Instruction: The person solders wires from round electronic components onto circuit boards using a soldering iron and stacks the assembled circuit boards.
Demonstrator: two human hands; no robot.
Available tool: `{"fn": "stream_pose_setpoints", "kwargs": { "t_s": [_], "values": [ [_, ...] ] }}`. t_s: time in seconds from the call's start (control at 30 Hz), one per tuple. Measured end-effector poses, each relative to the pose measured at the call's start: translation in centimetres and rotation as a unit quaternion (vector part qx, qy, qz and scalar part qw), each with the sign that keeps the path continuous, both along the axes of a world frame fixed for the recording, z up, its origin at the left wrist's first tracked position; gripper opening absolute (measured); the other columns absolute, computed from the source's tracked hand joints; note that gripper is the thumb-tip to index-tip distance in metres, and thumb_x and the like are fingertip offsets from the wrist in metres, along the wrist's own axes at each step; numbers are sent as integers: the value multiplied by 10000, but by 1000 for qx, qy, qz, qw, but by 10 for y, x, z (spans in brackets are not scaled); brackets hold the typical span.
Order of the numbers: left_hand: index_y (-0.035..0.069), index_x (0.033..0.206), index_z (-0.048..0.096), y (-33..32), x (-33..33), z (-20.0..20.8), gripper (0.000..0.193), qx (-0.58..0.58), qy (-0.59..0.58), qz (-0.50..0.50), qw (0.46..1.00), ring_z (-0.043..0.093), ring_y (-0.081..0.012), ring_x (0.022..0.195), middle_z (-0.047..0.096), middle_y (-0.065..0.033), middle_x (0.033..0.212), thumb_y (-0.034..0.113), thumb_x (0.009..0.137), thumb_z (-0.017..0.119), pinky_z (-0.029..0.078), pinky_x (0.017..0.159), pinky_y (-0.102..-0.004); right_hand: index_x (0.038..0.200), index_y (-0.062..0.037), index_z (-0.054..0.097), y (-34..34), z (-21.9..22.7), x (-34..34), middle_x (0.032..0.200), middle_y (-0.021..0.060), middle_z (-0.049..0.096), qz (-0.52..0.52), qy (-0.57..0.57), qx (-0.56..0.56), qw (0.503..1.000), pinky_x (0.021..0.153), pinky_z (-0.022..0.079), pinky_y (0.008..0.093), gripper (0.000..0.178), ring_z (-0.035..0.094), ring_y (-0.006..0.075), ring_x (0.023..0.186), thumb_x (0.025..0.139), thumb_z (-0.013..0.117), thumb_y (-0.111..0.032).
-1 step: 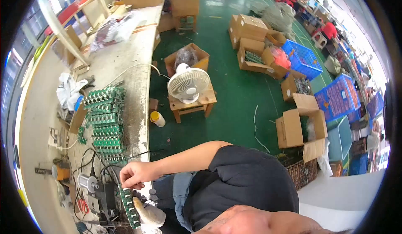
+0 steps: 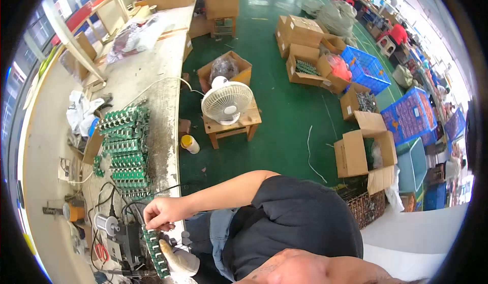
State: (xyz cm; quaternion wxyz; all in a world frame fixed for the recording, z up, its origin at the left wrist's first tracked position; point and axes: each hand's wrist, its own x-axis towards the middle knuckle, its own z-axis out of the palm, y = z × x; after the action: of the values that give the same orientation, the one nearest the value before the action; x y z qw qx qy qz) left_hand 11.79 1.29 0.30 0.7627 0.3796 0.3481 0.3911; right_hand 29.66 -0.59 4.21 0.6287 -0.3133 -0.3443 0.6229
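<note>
My right hand (image 2: 163,213), bare, is closed in a pinch at the upper end of a long green circuit board strip (image 2: 155,252). What its fingertips hold, if anything, is too small to make out. Lower in the view, my left hand (image 2: 179,259) wears a whitish work glove with dark grey fingertips. Its thumb lies along the strip's edge and grips it; the other fingers are partly hidden. Small pale parts line the strip. Stacked rows of similar green circuit boards (image 2: 127,167) lie farther along the bench.
Beside the strip stand a dark box-shaped device (image 2: 129,243), a spool of wire (image 2: 105,223), red-handled scissors (image 2: 101,253) and loose cables. A white fan (image 2: 227,103) sits on a wooden stool (image 2: 249,121) beyond the bench (image 2: 165,111). Open cartons (image 2: 351,154) and blue crates (image 2: 366,69) stand on the floor.
</note>
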Motion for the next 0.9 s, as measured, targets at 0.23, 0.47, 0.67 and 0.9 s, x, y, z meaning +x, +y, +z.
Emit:
{"fn": "stream_pose_setpoints", "kwargs": {
  "t_s": [0.23, 0.47, 0.67, 0.9],
  "values": [
    [-15, 1170, 550, 21, 25, 18, 386, 32, -62, 28, 997, 546, -184, 964, 581, -92, 1049, 295, 946, 497, 444, 865, -318, 777, -16, 553, 33, -7, 3, 628, 75, 594, 50, 53, -33, 997, 435, 434, 255, 194, 584, 134, 487, 892, 629, -153],
    [-13, 1173, 563, 51, 23, 3, 367, -53, -115, 71, 989, 565, -194, 971, 590, -105, 1079, 258, 931, 518, 444, 875, -307, 754, -66, 562, 75, -28, -7, 617, 36, 540, 116, 208, -203, 950, 429, 377, 264, 313, 480, 124, 477, 887, 636, -340],
    [-32, 1170, 573, 56, 29, -5, 380, -58, 16, 166, 984, 576, -198, 1006, 608, -94, 1091, 248, 915, 547, 443, 893, -294, 733, -85, 592, 72, -27, -17, 660, -19, 538, 29, -3, -70, 997, 508, 357, 259, 298, 465, 84, 563, 830, 721, -336],
    [-48, 1105, 604, 148, -24, -121, 317, -64, -111, 118, 985, 572, -175, 983, 603, -109, 1097, 206, 928, 538, 444, 875, -273, 736, -80, 607, 90, -45, -36, 646, 7, 537, 14, 223, -142, 964, 512, 401, 312, 139, 503, 142, 558, 829, 684, -150]
  ]
}}
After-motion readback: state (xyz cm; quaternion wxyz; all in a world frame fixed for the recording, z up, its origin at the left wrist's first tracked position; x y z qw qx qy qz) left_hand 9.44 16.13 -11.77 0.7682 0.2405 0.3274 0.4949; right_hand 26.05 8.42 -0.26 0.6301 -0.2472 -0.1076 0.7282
